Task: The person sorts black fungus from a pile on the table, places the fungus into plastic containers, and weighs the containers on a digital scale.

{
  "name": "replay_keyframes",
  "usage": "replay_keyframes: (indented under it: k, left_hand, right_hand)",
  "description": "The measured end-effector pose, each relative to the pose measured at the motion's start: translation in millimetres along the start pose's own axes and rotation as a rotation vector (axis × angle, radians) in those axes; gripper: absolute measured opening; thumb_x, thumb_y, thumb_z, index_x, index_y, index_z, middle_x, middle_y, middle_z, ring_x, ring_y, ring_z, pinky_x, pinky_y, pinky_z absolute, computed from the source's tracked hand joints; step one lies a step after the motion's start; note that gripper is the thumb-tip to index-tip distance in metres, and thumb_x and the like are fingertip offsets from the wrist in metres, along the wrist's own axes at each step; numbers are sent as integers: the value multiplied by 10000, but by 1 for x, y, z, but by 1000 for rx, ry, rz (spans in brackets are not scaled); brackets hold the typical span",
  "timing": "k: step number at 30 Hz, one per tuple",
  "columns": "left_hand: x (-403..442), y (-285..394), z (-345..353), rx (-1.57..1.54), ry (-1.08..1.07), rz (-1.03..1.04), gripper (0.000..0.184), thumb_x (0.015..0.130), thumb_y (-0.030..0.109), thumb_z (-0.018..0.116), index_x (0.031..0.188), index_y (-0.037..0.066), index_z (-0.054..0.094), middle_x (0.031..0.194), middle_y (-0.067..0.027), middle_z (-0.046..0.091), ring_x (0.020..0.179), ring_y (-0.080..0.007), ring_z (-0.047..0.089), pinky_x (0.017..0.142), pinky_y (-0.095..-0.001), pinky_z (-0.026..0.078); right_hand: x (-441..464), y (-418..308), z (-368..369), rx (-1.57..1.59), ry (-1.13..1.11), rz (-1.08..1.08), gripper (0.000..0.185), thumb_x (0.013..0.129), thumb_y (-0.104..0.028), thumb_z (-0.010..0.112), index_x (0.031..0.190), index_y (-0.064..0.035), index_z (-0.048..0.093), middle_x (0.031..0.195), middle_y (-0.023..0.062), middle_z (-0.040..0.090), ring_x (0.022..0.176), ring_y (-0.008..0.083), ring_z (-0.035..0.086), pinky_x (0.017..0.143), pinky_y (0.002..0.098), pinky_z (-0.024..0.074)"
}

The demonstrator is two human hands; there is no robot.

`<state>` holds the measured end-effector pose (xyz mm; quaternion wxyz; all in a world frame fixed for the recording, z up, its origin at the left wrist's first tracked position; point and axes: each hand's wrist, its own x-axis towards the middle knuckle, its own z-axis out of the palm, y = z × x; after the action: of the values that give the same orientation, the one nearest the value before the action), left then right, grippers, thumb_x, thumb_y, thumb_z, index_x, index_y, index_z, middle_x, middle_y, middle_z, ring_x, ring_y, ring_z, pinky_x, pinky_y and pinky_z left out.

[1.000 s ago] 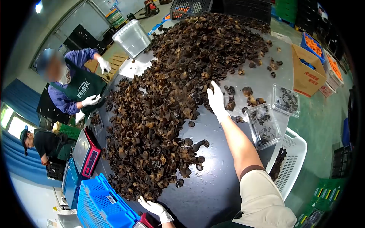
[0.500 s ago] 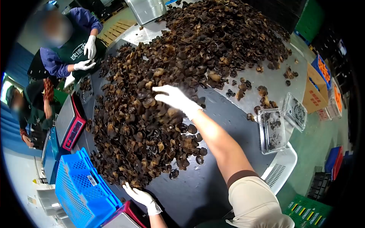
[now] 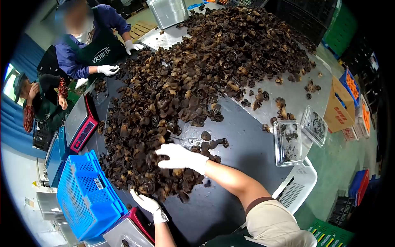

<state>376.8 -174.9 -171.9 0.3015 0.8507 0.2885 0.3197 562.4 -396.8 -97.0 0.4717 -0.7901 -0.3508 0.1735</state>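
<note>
A large heap of dark brown wood ear mushrooms covers much of the metal table. My right hand, in a white glove, lies on the near part of the heap. Its fingers are stretched and a little apart, touching the mushrooms. At the heap's near edge is my left hand, also gloved in white. Its fingers are extended against the outer mushrooms, palm toward the heap. Neither hand grips anything that I can see. A few loose mushrooms lie right of the heap.
Blue crates stand at the left, beside a red-edged scale. Another scale is near my left forearm. Clear plastic boxes and a white basket are at the right. A co-worker's gloved hand rests by the heap.
My right hand has moved toward me, and mushrooms have shifted with it, baring a strip of table behind. My left hand stays at the near edge. The co-worker's hands have separated.
</note>
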Motion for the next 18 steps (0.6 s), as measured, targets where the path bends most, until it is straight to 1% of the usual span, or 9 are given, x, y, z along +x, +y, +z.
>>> replay_keyframes:
  k: [2,4,6,8,9,10,11,14,18]
  left_hand:
    - [-1,-1,-3,-40,-7,-4,440,972,120,383,1388,-24,363,1407,-176,419,1292,-295,409,1116,-393,280]
    - [-4,8,-3,-747,-197,242,461,988,169,422,1408,1,329,1365,-163,451,1234,-279,464,1079,-384,352]
    - [-7,12,4,-505,-87,131,486,999,239,414,1413,5,312,1366,-157,442,1238,-268,457,1071,-391,356]
    - [-5,17,-2,-293,-25,101,454,1004,239,389,1384,-9,360,1365,-160,448,1245,-268,449,1077,-390,337]
    - [-4,19,-4,-89,30,84,435,1009,238,363,1354,-23,408,1364,-163,453,1252,-268,442,1082,-389,319]
    - [-5,13,2,-466,26,-43,430,1005,228,362,1341,-33,423,1360,-163,466,1257,-272,440,1088,-387,309]
    - [-5,9,0,-273,20,0,430,1004,227,363,1340,-35,423,1360,-162,468,1258,-275,440,1090,-387,304]
    - [-4,7,-3,-33,24,25,394,983,134,400,1338,-35,432,1362,-161,475,1273,-274,433,1104,-373,282]
    - [-5,9,-4,0,19,25,394,978,105,391,1346,-31,430,1370,-155,472,1279,-277,431,1111,-370,274]
  right_hand:
    - [-19,-31,-10,100,-193,48,611,829,-437,607,1338,-120,492,1281,222,507,1182,394,484,1006,458,396]
    - [-36,-24,4,-26,-6,-163,616,833,-401,631,1357,-118,474,1353,220,470,1233,362,473,1027,467,382]
    - [-49,-32,-30,234,213,-284,499,823,-357,661,1258,-126,585,1209,194,599,1056,281,612,905,390,487]
    - [-73,-28,-72,387,396,31,373,829,-253,685,1152,-71,647,1055,147,675,902,178,647,788,303,519]
    - [-77,-7,-85,302,628,-7,251,849,-182,666,1055,-40,682,958,96,696,797,106,629,695,243,510]
    - [-80,20,-99,224,812,42,207,867,-171,642,1011,-31,690,946,91,692,802,136,637,718,274,514]
    - [-83,53,-114,14,938,235,174,878,-153,625,981,-30,691,937,96,689,841,172,650,766,296,513]
    - [-89,152,-143,-147,1110,187,192,891,-124,583,1030,-19,664,1034,116,684,988,212,638,887,311,479]
    - [-27,147,-140,-88,1013,154,307,879,-147,577,1160,-32,619,1200,134,622,1125,245,579,981,335,426]
